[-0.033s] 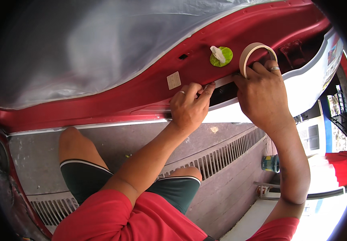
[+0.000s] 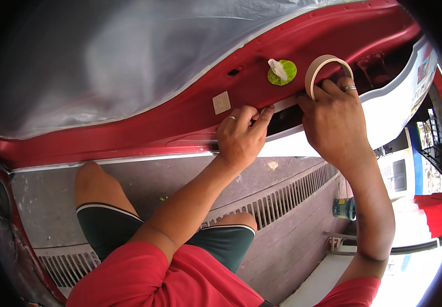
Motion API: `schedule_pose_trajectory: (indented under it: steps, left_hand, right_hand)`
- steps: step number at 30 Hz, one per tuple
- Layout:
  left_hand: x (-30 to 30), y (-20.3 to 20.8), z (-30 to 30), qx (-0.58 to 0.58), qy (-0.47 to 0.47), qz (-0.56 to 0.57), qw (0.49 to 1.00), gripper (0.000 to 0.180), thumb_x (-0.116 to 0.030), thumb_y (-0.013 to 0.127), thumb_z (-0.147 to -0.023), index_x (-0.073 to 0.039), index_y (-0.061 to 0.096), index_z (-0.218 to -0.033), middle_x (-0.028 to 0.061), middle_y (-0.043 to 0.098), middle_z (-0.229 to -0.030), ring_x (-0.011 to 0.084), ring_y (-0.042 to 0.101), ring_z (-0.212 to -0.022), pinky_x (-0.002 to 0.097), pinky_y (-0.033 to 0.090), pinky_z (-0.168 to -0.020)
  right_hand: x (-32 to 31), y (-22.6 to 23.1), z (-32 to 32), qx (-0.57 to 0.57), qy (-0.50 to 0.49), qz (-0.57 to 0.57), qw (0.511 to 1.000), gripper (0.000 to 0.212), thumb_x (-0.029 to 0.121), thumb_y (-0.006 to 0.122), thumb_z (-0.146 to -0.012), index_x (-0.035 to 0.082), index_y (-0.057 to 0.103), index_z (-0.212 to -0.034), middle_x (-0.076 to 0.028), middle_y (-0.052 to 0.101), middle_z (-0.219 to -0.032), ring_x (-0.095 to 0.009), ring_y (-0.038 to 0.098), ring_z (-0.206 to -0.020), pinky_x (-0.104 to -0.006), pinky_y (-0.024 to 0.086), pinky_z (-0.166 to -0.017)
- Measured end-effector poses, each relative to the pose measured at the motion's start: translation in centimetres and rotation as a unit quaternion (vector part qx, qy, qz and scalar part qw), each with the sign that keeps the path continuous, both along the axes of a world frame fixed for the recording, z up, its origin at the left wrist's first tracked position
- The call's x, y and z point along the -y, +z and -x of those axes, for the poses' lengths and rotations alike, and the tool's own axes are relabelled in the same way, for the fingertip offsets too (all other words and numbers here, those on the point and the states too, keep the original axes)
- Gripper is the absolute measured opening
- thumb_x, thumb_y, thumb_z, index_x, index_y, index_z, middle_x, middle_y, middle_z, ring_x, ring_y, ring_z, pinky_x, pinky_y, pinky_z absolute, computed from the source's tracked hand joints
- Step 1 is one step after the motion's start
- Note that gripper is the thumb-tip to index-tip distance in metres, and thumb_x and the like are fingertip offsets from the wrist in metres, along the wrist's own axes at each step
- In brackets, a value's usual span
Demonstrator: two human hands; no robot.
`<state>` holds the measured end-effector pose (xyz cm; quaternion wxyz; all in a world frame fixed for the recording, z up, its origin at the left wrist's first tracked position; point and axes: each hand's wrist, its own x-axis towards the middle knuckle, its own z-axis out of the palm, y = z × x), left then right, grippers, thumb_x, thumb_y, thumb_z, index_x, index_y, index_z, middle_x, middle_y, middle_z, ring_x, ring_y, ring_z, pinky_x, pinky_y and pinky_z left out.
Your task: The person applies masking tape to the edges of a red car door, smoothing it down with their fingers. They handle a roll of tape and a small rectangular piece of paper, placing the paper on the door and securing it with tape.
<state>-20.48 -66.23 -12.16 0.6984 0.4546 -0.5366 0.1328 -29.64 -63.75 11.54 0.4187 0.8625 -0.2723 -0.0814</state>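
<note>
My right hand (image 2: 336, 120) grips a roll of cream masking tape (image 2: 319, 70), which stands on edge above the fingers. From it a pale strip of tape (image 2: 285, 104) runs leftward along the edge of a red painted car-body panel (image 2: 200, 123). At the strip's left end my left hand (image 2: 241, 134) is closed, index finger curled and thumb pressed against the tape; the fingertips' undersides are hidden. Between the hands, below the strip, lies a dark gap in the panel. A lime-green round patch with a crumpled white tuft (image 2: 281, 71) sits just above.
Clear plastic sheeting (image 2: 128, 56) covers the area beyond the red panel. White covering (image 2: 390, 110) hangs at the right. Below lie the concrete floor (image 2: 52, 204) and a slotted drain grate (image 2: 272, 204). A teal bucket (image 2: 344, 208) stands at the right. A small label (image 2: 221, 103) is on the panel.
</note>
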Motion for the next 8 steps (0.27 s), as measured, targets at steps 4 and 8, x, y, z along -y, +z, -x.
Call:
schedule_pose_trajectory:
  steps: [4,8]
  left_hand:
    - [0.05,-0.06,0.10,0.008,0.011,-0.009,1.000,0.042,0.001,0.082,-0.081,-0.017,0.088,-0.119,-0.0003,0.057,-0.090,0.0170,0.061,-0.071,0.0343,0.054,-0.058]
    - [0.23,-0.26,0.35,0.009,0.015,-0.009,1.000,0.043,0.000,0.082,-0.081,-0.018,0.088,-0.119,-0.0001,0.057,-0.091,0.0171,0.061,-0.072,0.0349,0.055,-0.059]
  right_hand:
    - [-0.20,0.00,-0.09,-0.017,-0.009,0.010,1.000,0.014,0.013,0.070,-0.092,0.014,0.084,-0.089,-0.003,0.073,-0.085,-0.022,0.069,-0.091,-0.0424,0.049,-0.103]
    - [-0.09,-0.16,0.08,-0.015,-0.013,0.009,1.000,0.014,0.014,0.071,-0.092,0.014,0.085,-0.090,-0.003,0.073,-0.085,-0.022,0.070,-0.091,-0.0421,0.049,-0.104]
